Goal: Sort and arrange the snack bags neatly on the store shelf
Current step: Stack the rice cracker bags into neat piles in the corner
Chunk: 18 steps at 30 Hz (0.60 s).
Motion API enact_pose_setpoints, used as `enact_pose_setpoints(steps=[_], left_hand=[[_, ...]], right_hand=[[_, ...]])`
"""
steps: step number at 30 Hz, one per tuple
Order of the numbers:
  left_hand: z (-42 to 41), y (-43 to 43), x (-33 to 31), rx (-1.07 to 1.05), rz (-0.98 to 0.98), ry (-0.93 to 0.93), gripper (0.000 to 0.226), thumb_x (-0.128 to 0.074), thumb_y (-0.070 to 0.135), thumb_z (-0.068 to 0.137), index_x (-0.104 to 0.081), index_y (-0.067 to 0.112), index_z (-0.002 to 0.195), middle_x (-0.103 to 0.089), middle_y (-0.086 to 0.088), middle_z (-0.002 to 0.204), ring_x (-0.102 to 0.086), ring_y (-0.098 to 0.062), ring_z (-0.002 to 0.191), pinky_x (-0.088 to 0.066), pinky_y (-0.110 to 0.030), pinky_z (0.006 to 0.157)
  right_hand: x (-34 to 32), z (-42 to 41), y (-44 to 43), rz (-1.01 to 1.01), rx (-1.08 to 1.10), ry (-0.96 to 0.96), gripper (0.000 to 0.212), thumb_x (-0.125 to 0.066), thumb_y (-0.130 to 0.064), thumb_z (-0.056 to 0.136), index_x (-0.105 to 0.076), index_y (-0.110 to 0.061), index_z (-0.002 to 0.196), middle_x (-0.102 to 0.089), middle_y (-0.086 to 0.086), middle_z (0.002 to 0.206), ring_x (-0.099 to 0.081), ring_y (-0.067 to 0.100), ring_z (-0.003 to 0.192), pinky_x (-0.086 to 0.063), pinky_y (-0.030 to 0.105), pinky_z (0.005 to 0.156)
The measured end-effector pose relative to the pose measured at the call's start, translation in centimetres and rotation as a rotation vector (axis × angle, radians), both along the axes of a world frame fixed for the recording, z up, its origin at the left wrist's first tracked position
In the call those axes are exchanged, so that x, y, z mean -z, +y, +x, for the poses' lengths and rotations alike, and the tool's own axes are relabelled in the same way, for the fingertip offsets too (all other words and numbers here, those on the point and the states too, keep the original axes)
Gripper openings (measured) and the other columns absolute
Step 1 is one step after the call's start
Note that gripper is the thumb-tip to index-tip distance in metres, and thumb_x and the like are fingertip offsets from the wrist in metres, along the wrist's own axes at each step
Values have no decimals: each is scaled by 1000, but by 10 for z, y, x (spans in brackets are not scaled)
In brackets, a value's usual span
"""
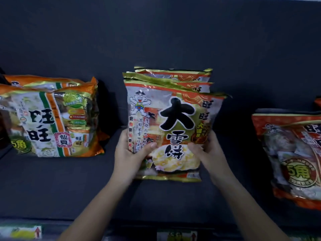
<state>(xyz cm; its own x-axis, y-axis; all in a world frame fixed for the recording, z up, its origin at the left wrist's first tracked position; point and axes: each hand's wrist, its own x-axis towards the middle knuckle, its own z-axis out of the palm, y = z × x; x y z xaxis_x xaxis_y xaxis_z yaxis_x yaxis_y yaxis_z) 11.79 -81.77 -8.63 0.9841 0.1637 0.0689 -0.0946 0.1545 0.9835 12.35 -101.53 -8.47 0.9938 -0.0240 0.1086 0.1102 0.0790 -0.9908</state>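
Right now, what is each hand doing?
The left hand grips the front bag near its lower left.
The right hand grips the same bag near its lower right.

Left grip and right grip outstretched, level, both clasping, thumbs frontward.

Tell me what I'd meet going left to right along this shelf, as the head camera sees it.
First the orange-and-green snack bags → left-hand grip → gold-edged bags held in the middle → right-hand grip → red snack bags at the right edge.
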Motion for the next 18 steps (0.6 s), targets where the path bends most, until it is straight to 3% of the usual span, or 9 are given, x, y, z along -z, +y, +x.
enact_pose_setpoints(steps=[3, 6, 7, 10, 13, 16, 18], left_hand=[[8, -7, 13, 57, 12, -16, 47, -71, 4, 77, -48, 29, 109, -65, 0, 106, -71, -16, 87, -57, -47, 50], [17, -3, 29, 53, 155, -70, 55, -79, 18, 73, -41, 29, 111, -62, -2, 114, -65, -8, 99, -55, -24, 76], [20, 0, 32, 72, 186, -66, 63, -83, 26, 68, -38, 30, 112, -59, -4, 119, -63, -10, 106, -53, -24, 84], [27, 9, 40, 108, 381, -18, 82, -87, 55, 47, -33, 46, 108, -46, 7, 125, -45, -11, 123, -44, -32, 100], [27, 16, 48, 102, 551, 4, 83, -85, 59, 43, -31, 47, 104, -40, 16, 116, -39, -7, 120, -41, -30, 98], [23, 22, 60, 141, 615, 54, 83, -79, 65, 46, -39, 33, 111, -43, 7, 115, -44, -11, 117, -43, -32, 96], [23, 26, 65, 176, 623, 79, 80, -78, 70, 45, -38, 36, 106, -46, 5, 116, -47, -12, 116, -45, -35, 96]], right_hand=[[12, 4, 10, -48, 119, -75, 60, -71, -29, 73, -44, -29, 126, -62, -13, 111, -61, -4, 99, -51, 16, 81], [24, 10, 13, -10, 151, -114, 57, -70, -30, 79, -43, -35, 129, -63, -15, 116, -60, 6, 110, -48, 36, 97], [27, 13, 14, -2, 162, -116, 56, -68, -30, 78, -42, -38, 128, -63, -15, 118, -59, 8, 112, -47, 40, 100], [32, 18, 17, -57, 227, -136, 60, -69, -50, 74, -40, -48, 127, -52, -18, 127, -51, 10, 122, -42, 44, 105], [42, 18, 20, -150, 268, -101, 66, -59, -63, 70, -33, -50, 129, -33, -26, 131, -39, 6, 130, -37, 33, 106], [52, 14, 20, -124, 177, -38, 77, -56, -59, 76, -26, -36, 143, -40, -15, 141, -45, 0, 125, -40, 22, 103], [53, 12, 18, -120, 131, -14, 73, -55, -51, 82, -23, -33, 145, -47, -15, 137, -49, -4, 120, -41, 11, 95]])
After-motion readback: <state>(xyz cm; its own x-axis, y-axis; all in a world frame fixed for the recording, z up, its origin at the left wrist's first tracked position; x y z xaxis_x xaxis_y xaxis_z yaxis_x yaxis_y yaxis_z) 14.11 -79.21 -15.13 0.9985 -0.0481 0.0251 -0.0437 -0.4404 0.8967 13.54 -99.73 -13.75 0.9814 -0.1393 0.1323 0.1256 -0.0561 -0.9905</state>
